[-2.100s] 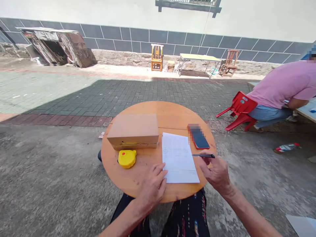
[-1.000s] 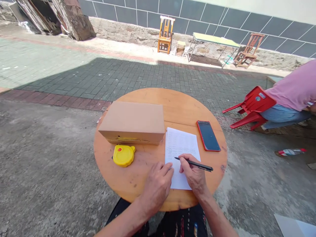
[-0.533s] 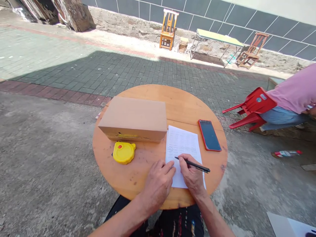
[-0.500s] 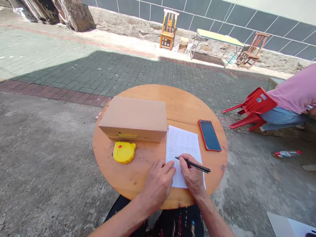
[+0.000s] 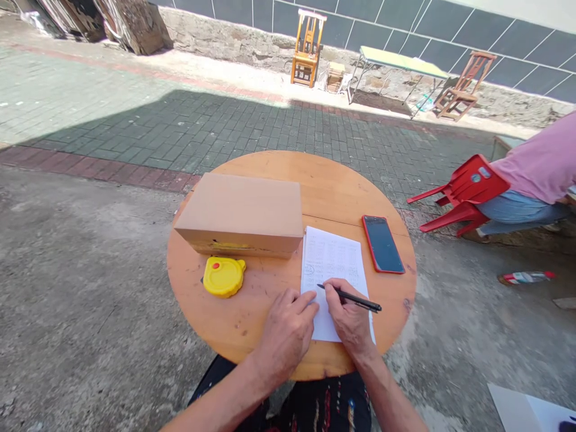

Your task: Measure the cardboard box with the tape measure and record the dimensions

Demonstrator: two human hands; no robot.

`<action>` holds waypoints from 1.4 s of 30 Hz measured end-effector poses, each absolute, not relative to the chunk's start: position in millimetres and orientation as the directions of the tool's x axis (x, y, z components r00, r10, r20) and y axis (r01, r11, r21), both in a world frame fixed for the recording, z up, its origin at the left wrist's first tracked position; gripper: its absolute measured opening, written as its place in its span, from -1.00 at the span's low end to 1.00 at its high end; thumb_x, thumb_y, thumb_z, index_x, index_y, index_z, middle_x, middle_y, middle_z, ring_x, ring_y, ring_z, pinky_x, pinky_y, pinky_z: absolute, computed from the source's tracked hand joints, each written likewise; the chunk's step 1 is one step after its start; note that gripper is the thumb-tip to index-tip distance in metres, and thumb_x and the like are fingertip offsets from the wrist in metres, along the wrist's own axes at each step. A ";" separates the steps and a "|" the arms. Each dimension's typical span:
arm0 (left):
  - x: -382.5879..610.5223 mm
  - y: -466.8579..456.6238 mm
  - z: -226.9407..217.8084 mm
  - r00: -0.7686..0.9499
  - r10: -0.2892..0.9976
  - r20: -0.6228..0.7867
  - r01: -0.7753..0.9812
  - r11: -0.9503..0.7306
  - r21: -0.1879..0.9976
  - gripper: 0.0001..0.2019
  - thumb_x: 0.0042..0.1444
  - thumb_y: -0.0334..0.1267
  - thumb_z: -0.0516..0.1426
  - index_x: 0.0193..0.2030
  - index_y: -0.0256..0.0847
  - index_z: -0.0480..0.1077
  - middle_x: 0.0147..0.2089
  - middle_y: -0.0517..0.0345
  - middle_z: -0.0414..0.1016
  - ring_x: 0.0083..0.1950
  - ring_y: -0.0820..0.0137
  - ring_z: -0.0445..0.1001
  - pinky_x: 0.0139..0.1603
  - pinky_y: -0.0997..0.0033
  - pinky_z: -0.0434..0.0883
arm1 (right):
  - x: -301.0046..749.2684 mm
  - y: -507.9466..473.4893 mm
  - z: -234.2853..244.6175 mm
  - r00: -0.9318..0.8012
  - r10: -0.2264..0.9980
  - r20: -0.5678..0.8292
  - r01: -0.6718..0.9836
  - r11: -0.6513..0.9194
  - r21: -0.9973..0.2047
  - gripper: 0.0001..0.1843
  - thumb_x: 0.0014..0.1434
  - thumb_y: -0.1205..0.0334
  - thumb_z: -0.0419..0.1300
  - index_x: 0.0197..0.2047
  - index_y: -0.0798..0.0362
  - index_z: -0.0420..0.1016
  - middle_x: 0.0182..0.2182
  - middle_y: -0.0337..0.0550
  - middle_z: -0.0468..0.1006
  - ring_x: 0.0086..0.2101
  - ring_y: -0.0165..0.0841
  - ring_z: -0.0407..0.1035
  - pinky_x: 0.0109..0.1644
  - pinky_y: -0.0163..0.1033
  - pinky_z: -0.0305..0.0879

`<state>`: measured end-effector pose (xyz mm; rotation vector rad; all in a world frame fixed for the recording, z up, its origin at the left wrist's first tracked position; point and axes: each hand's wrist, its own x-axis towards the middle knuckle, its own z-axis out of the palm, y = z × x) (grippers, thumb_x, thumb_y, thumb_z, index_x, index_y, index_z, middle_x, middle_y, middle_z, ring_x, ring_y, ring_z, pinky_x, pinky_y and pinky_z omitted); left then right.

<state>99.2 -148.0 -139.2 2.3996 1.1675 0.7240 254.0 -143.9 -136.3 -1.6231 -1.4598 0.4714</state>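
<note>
My right hand (image 5: 350,318) grips a black pen (image 5: 353,299), its tip at the sheet of paper (image 5: 335,252). Rows of small handwriting cover the upper part of the sheet, with a circled mark at its left. Resting on the paper's left edge is my left hand (image 5: 288,327), its fingers loosely bent and apart, holding nothing. A yellow tape measure (image 5: 224,279) with a red button lies left of my hands. Behind it stands a closed cardboard box (image 5: 243,207). To the right of the paper is a phone (image 5: 383,245) in a red case.
Everything rests on a round wooden table (image 5: 333,171). At right, a person in a pink top (image 5: 535,159) sits on a red plastic chair (image 5: 477,183). A bottle (image 5: 526,278) lies on the ground nearby. Along the wall stand wooden chairs and a folding table (image 5: 400,60).
The view has shifted slightly. Both hands stay almost in place, the pen still at the same part of the paper. Nothing else on the table has visibly moved.
</note>
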 end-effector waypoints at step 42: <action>98.8 -145.5 -138.5 0.558 0.783 0.274 0.624 -0.614 0.484 -0.78 0.19 -0.49 0.09 -0.10 -0.17 0.46 0.09 0.11 0.50 -0.16 0.27 0.33 -0.09 0.21 0.44 | 253.2 -143.8 -135.5 0.274 0.922 0.274 0.589 0.064 -0.805 -0.80 0.22 0.22 0.12 -0.39 0.03 0.51 -0.52 -0.22 0.58 -0.52 -0.35 0.42 -0.42 -0.28 0.36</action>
